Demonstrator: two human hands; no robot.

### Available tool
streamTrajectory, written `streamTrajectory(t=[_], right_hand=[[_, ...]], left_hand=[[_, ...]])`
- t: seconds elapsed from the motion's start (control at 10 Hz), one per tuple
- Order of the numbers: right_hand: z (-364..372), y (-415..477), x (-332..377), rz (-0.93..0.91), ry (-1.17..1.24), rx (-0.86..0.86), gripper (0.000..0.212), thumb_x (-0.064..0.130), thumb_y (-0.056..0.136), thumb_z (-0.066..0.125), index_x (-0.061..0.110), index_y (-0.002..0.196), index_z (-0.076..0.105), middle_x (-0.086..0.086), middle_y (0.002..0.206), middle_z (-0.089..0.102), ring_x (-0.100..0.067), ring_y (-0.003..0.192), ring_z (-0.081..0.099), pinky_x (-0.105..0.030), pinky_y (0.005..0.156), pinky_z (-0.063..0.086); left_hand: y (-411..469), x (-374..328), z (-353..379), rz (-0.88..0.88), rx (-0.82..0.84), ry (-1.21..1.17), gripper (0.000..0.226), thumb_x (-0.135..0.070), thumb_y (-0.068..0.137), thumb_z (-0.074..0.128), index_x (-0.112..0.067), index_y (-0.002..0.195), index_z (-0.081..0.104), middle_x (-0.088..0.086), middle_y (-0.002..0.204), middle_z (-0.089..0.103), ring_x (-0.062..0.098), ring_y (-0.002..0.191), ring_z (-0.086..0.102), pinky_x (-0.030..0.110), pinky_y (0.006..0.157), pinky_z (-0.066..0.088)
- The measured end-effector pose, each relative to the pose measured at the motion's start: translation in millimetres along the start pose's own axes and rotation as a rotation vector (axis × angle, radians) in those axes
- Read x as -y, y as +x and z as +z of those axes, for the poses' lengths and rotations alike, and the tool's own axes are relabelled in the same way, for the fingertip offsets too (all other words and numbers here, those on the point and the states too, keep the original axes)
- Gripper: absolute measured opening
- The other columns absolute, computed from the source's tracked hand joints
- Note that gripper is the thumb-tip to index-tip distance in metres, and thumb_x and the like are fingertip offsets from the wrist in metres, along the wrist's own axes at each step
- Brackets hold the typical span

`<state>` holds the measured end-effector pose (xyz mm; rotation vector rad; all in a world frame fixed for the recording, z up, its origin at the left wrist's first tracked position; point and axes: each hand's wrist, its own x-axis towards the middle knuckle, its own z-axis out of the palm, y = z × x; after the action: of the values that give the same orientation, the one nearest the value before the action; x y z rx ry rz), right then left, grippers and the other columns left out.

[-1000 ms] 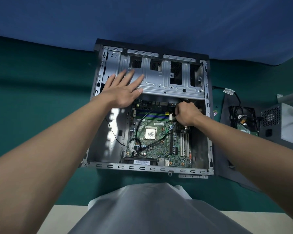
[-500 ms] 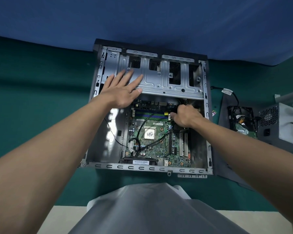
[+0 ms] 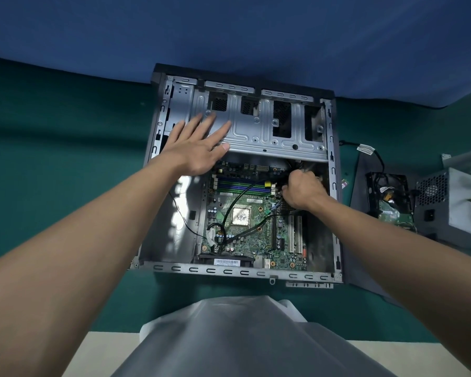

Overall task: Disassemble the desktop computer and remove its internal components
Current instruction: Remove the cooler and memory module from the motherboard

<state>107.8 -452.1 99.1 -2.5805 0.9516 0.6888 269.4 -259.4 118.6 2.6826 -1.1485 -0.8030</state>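
The open desktop case [image 3: 239,272] lies on its side on the green mat. A green motherboard [image 3: 256,235] with a bare CPU [image 3: 240,216] and black cables [image 3: 237,197] sits inside. My left hand [image 3: 196,148] presses flat, fingers spread, on the metal drive cage [image 3: 278,134] at the case's far side. My right hand [image 3: 303,189] is curled into a fist at the board's upper right corner, gripping black cables there; what its fingers hold is mostly hidden.
To the right of the case lie the removed side panel [image 3: 365,268], a hard drive [image 3: 392,202] with cables, and a grey power supply [image 3: 457,205]. A blue cloth [image 3: 229,31] hangs behind the case. My grey-clad lap [image 3: 245,338] is below.
My right hand has shifted up and to the right, toward the board's upper right corner under the drive cage. My left hand has stayed flat on the cage.
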Motion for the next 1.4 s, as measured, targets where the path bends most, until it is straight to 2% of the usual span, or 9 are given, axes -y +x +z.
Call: streamTrajectory(t=[0.1,0.3,0.5,0.6,0.7,0.8,1.0,1.2,1.4], right_hand=[[-1.6,1.2,0.9,-0.02,0.091,0.002,0.004,0.008,0.086,0.06,0.011,0.083,0.061,-0.006,0.084,0.06,-0.025,0.078,0.055,-0.028,0.074,0.045],[-4.6,-1.4,3.2,-0.04,-0.016,0.074,0.034,0.031,0.099,0.043,0.012,0.072,0.051,-0.007,0.075,0.058,-0.028,0.075,0.061,-0.038,0.078,0.051],[-8.4,-2.7,3.9,-0.06,-0.001,0.091,0.018,0.012,0.088,0.056,0.01,0.07,0.052,-0.006,0.07,0.057,-0.027,0.068,0.06,-0.034,0.067,0.05],[-8.3,-3.7,5.1,-0.056,-0.035,0.108,0.03,0.025,0.095,0.049,0.009,0.07,0.053,-0.007,0.07,0.057,-0.025,0.068,0.059,-0.035,0.071,0.049],[-6.2,-4.2,3.4,-0.048,-0.042,0.06,0.026,0.019,0.093,0.051,0.01,0.068,0.05,-0.006,0.068,0.055,-0.023,0.063,0.057,-0.034,0.065,0.047],[-5.8,-3.2,4.0,-0.039,0.032,0.043,0.008,0.009,0.086,0.058,0.009,0.078,0.057,-0.008,0.08,0.061,-0.026,0.073,0.059,-0.035,0.07,0.051],[-6.5,-1.7,3.9,-0.041,-0.042,0.095,0.033,0.029,0.097,0.044,0.011,0.07,0.05,-0.006,0.073,0.056,-0.026,0.072,0.058,-0.037,0.076,0.047],[-4.6,1.5,1.6,-0.01,0.028,0.01,0.012,0.01,0.087,0.058,0.008,0.075,0.056,-0.004,0.07,0.052,-0.023,0.07,0.051,-0.029,0.069,0.043],[1.6,0.2,0.3,0.029,0.127,0.037,0.018,0.018,0.093,0.055,0.005,0.084,0.063,-0.009,0.081,0.062,-0.026,0.075,0.058,-0.031,0.073,0.049]], left_hand=[[0.6,0.6,0.4,0.001,-0.007,0.003,0.055,-0.062,0.098,0.009,-0.05,0.147,-0.012,-0.014,0.157,-0.024,0.009,0.143,-0.026,0.037,0.112,-0.018],[0.7,0.5,1.7,0.0,-0.013,0.009,0.055,-0.062,0.097,0.008,-0.05,0.147,-0.012,-0.014,0.157,-0.024,0.009,0.143,-0.025,0.037,0.113,-0.018],[0.7,1.1,2.2,0.0,-0.018,0.011,0.056,-0.063,0.097,0.008,-0.05,0.147,-0.012,-0.014,0.157,-0.024,0.01,0.143,-0.025,0.037,0.112,-0.018],[1.2,1.5,2.7,0.0,-0.017,0.011,0.056,-0.063,0.097,0.008,-0.05,0.147,-0.013,-0.014,0.157,-0.025,0.01,0.143,-0.025,0.037,0.112,-0.018],[1.4,0.7,3.0,0.001,-0.019,0.012,0.055,-0.063,0.097,0.007,-0.051,0.147,-0.013,-0.014,0.157,-0.024,0.01,0.143,-0.025,0.037,0.112,-0.018],[0.9,0.6,2.6,-0.002,-0.02,0.015,0.055,-0.063,0.097,0.007,-0.05,0.147,-0.013,-0.014,0.157,-0.024,0.01,0.143,-0.024,0.037,0.112,-0.018],[-0.1,-0.3,1.7,-0.004,-0.019,0.018,0.055,-0.062,0.097,0.007,-0.05,0.147,-0.013,-0.013,0.157,-0.024,0.01,0.143,-0.024,0.037,0.112,-0.019],[-0.2,-0.6,1.5,-0.01,-0.01,0.016,0.055,-0.063,0.097,0.007,-0.05,0.147,-0.013,-0.013,0.157,-0.024,0.01,0.143,-0.025,0.037,0.112,-0.018],[-0.1,-0.2,1.1,-0.009,-0.003,0.02,0.055,-0.063,0.097,0.007,-0.05,0.147,-0.013,-0.014,0.157,-0.024,0.009,0.143,-0.025,0.037,0.112,-0.019]])
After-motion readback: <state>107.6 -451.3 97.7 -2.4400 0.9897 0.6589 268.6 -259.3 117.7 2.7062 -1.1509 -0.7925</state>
